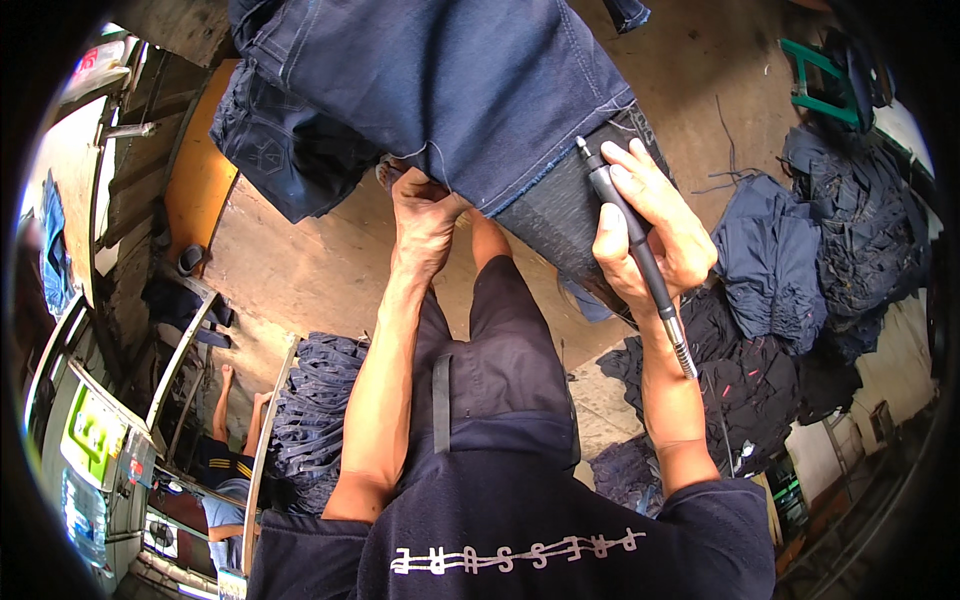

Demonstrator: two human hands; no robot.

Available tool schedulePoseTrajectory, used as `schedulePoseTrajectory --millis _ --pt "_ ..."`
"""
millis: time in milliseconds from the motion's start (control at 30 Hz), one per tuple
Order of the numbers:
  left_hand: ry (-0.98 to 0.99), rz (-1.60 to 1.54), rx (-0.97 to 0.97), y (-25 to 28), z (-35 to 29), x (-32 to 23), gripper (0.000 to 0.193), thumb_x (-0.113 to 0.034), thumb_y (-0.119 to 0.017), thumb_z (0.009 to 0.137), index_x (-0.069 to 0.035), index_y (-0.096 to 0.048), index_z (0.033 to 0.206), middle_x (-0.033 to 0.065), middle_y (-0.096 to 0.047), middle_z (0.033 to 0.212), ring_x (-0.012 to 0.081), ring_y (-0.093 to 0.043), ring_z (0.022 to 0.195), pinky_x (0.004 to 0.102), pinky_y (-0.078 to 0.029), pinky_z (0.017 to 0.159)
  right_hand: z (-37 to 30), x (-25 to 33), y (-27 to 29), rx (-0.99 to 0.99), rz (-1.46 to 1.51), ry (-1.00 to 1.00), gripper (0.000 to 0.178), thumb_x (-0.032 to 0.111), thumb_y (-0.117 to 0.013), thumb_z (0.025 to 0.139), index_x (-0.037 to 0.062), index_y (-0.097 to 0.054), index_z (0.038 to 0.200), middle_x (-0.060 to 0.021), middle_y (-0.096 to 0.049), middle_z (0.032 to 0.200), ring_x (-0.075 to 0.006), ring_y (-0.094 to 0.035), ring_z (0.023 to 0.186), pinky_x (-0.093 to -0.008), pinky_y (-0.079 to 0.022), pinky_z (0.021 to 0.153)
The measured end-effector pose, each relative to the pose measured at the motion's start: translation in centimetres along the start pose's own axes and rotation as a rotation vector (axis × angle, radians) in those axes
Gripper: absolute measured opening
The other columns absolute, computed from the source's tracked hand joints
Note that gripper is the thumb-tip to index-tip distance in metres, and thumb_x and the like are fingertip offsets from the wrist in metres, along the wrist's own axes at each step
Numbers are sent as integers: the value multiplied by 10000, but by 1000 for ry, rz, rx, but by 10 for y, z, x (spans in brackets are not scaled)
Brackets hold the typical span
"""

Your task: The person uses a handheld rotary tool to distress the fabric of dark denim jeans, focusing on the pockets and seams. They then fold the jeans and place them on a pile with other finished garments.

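Watching remotely, I see heaped garments (770, 250) beside brown floor (290, 255); left hand (424, 215) pinches denim (450, 90), right hand (672, 225) grips a pen-shaped tool (637, 240).

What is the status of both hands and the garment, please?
Left hand: closed at edge of denim garment. Right hand: gripping black pen-like tool. Possible snag: loose thread.

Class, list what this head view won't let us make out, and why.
Head view:
Far end of the denim garment: cut off by the upper edge.
Most fingertips of the left hand: hidden behind the hand itself.
Whether the black handpiece touches the hem: contact too small to tell.
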State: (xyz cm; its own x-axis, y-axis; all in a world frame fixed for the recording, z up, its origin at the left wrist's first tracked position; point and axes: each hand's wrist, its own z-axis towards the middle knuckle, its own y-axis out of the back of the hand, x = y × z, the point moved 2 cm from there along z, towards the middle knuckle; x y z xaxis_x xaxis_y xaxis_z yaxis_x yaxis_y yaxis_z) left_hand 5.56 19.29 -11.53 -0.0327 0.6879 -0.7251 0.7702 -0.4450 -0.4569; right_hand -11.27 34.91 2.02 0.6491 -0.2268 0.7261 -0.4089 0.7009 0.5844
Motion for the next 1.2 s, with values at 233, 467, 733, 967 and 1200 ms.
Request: schedulePoseTrajectory --millis 233,467,733,967,1200 --pt "10 -5 -8 1 1 2 297 142 -832 824 -20 -774 1066 63 -816 1061 136 -755 960 289 -600 883 2 -2 -2 -76 -7 -54 265 -51 -749 770 -88 -783 1031 -235 -805 986 -374 -810 1040 -537 -609 1043" --pt "7 3 1 4 2 5 308 149 -836 811 -13 -763 1062 71 -812 1063 139 -754 970 295 -603 891 -3 -4 1 -11 -15 -57 279 -14 -700 924 -114 -717 1184 -276 -767 1200 -407 -742 1202 -524 -543 1137" --pt "-10 6 -13 3 3 6 319 141 -839 815 -10 -769 1087 63 -812 1069 138 -753 977 295 -601 906 -7 -8 -1 -72 -35 -104 269 -13 -705 929 -113 -717 1179 -262 -772 1194 -399 -746 1192 -514 -547 1134" --pt "15 4 -9 3 2 3 313 152 -828 808 -12 -768 1068 52 -810 1032 124 -750 934 282 -597 864 -2 -5 -1 -70 5 -57 254 -22 -712 877 -105 -744 1115 -259 -787 1113 -392 -772 1133 -536 -559 1112" --pt "150 269 118 8 -2 -20 179 9 -827 884 -6 -767 1052 26 -789 991 119 -721 877 271 -566 805 -10 5 5 19 167 -68 282 19 -658 931 -102 -731 1175 -271 -785 1149 -383 -770 1127 -516 -577 1085"
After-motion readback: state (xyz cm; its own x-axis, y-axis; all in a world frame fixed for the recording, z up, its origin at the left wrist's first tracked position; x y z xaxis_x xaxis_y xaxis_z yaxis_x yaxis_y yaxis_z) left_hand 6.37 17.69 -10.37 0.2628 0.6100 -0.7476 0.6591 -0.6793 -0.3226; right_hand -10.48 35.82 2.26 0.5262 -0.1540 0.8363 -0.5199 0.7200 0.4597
